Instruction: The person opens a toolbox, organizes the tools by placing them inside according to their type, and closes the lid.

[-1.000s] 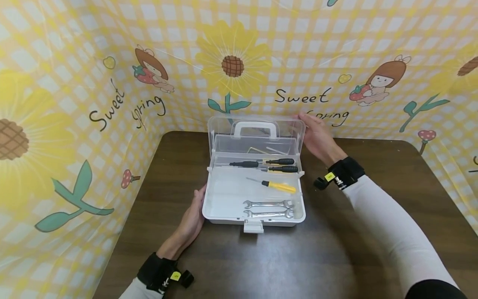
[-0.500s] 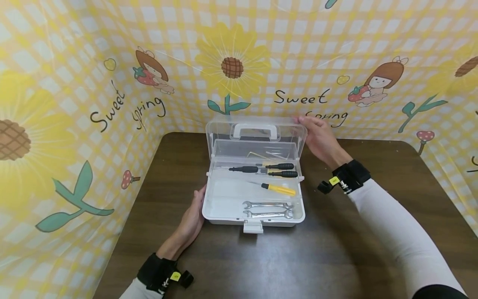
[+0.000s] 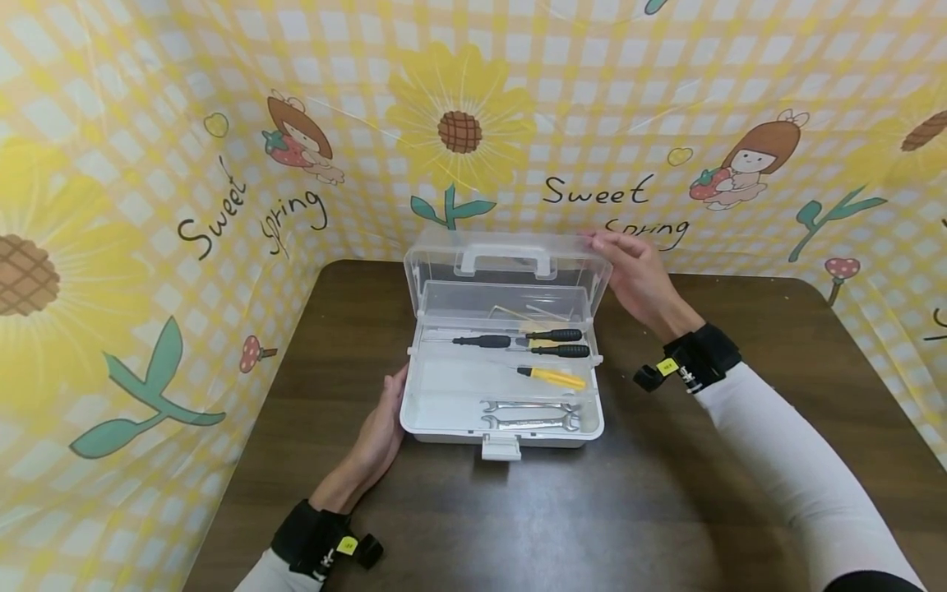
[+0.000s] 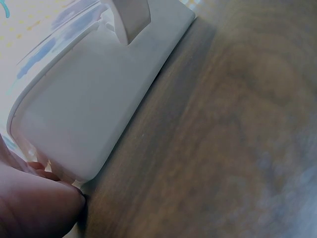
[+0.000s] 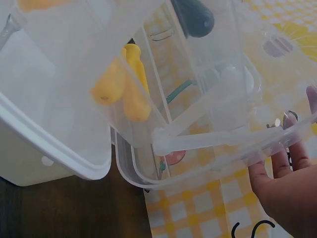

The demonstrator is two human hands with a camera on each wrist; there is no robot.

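A white toolbox (image 3: pixel 451 395) stands on the table with its clear lid (image 3: pixel 436 267) raised at the back. My right hand (image 3: pixel 639 279) grips the lid's upper right corner; in the right wrist view its fingers (image 5: pixel 282 166) bend round the clear edge. My left hand (image 3: pixel 379 432) lies along the box's left side, its fingers partly hidden behind the wall. On a clear tray (image 3: pixel 432 325) lie black-handled screwdrivers (image 3: pixel 562 351). Below are a yellow-handled screwdriver (image 3: pixel 558 378) and two open-end wrenches (image 3: pixel 531 422). Hex keys (image 3: pixel 547 314) show in the rear compartment.
A white latch (image 3: pixel 501 447) hangs down at the front of the box. The lid carries a white handle (image 3: pixel 506 261). Behind the dark wooden table (image 3: pixel 459 526) hangs a yellow checked cloth (image 3: pixel 355 140), close to the lid.
The lid has swung slightly forward with my right hand on its corner. The tray of screwdrivers has shifted forward with it, nearer the yellow-handled one. My left hand has stayed in place.
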